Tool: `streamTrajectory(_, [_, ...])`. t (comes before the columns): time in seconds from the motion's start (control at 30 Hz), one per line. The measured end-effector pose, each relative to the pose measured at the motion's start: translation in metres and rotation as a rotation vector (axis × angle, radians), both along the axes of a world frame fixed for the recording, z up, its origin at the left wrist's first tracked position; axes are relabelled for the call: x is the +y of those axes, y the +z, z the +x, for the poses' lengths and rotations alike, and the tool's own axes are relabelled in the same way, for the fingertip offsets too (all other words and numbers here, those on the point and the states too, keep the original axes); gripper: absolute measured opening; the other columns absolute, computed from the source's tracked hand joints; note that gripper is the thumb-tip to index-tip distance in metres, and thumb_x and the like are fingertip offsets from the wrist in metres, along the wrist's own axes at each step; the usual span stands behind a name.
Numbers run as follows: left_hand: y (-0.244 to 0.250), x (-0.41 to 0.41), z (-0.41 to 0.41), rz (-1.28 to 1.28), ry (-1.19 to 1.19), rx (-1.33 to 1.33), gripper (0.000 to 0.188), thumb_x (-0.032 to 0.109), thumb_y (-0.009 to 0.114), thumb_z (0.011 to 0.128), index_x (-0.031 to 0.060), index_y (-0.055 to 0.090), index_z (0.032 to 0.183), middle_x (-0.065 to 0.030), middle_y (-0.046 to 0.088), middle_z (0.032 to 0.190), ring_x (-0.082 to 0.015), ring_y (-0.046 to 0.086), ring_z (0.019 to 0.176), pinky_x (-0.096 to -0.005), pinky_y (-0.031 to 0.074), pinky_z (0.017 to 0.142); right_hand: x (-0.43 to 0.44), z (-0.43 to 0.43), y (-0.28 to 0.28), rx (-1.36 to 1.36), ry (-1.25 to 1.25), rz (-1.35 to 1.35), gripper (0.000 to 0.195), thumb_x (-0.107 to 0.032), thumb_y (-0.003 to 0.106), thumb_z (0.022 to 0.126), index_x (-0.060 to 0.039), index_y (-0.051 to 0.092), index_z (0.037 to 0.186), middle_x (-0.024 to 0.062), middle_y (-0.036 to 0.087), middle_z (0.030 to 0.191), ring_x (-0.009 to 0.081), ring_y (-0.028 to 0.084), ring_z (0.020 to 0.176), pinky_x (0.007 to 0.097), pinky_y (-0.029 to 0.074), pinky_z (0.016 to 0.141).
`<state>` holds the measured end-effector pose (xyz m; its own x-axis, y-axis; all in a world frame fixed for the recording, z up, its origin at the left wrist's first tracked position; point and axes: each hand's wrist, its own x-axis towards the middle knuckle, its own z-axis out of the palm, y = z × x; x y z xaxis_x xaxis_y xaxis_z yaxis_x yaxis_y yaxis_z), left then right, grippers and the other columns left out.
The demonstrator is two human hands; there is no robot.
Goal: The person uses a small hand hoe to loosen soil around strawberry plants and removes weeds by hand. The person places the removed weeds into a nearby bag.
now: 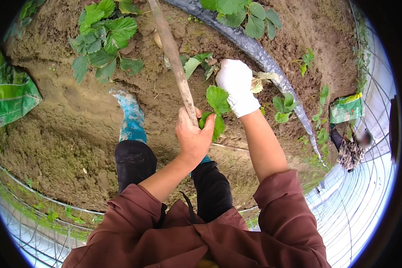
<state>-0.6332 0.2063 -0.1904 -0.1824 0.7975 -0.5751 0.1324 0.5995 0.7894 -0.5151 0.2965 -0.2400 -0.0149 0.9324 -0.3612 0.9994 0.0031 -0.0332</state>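
My bare left hand (194, 137) is wrapped around the lower end of a soil-stained wooden pole (172, 50), which slants up out of the picture's top. Green strawberry leaves (217, 99) lie against its thumb; whether the thumb pinches them is unclear. In a white glove, my right hand (235, 80) is curled into a fist low over the soil, at a strawberry plant (191, 67). Withered leaves (263, 80) stick out on the fist's right side. The glove hides the fingertips and the stems beneath.
A leafy strawberry plant (104, 43) grows at upper left. Black plastic film or tubing (264, 58) curves along the bed. My muddy blue boot (132, 117) stands on soil (70, 134). Green printed bags lie left (16, 97) and right (346, 109), the latter near another person (350, 152).
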Motion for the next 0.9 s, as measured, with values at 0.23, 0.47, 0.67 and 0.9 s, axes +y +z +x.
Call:
streamTrajectory(0.23, [-0.002,0.002,-0.019,0.063,0.203,-0.278,0.018,0.017,0.052,0.081,0.0031,0.040,0.078,-0.0038,0.049,0.067,-0.0079,0.041,0.051,-0.0231,0.034,0.047,0.017,0.048,0.085,1.022,-0.930,0.143,0.017,-0.014,0.057,0.075,-0.0017,0.059,0.087,0.0070,0.060,0.069,0.0124,0.052,0.045,0.0260,0.045,0.045])
streamTrajectory(0.47, [0.005,0.008,-0.053,0.199,0.195,-0.277,0.013,0.014,0.043,0.085,0.0028,0.039,0.080,-0.0038,0.050,0.070,-0.0046,0.039,0.048,-0.0179,0.032,0.043,0.029,0.060,0.124,1.056,-1.040,0.182,0.013,-0.013,0.051,0.078,-0.0034,0.055,0.085,0.0023,0.055,0.067,0.0120,0.049,0.051,0.0237,0.041,0.045])
streamTrajectory(0.67, [0.071,-0.007,-0.139,0.084,0.065,-0.013,0.016,0.014,0.050,0.081,0.0008,0.043,0.074,-0.0074,0.052,0.056,-0.0150,0.054,0.051,-0.0277,0.041,0.047,-0.021,-0.009,0.146,1.011,-1.016,-0.252,0.013,-0.004,0.050,0.075,-0.0040,0.054,0.088,0.0016,0.053,0.068,0.0114,0.048,0.054,0.0255,0.041,0.047])
streamTrajectory(0.9, [0.165,0.002,-0.282,-0.150,-0.168,0.285,0.019,0.015,0.054,0.076,0.0016,0.043,0.069,-0.0083,0.047,0.055,-0.0163,0.050,0.050,-0.0291,0.039,0.048,-0.050,-0.084,0.224,1.116,-0.868,-0.616,0.010,-0.002,0.047,0.074,-0.0055,0.054,0.081,0.0019,0.050,0.070,0.0116,0.045,0.059,0.0250,0.039,0.049])
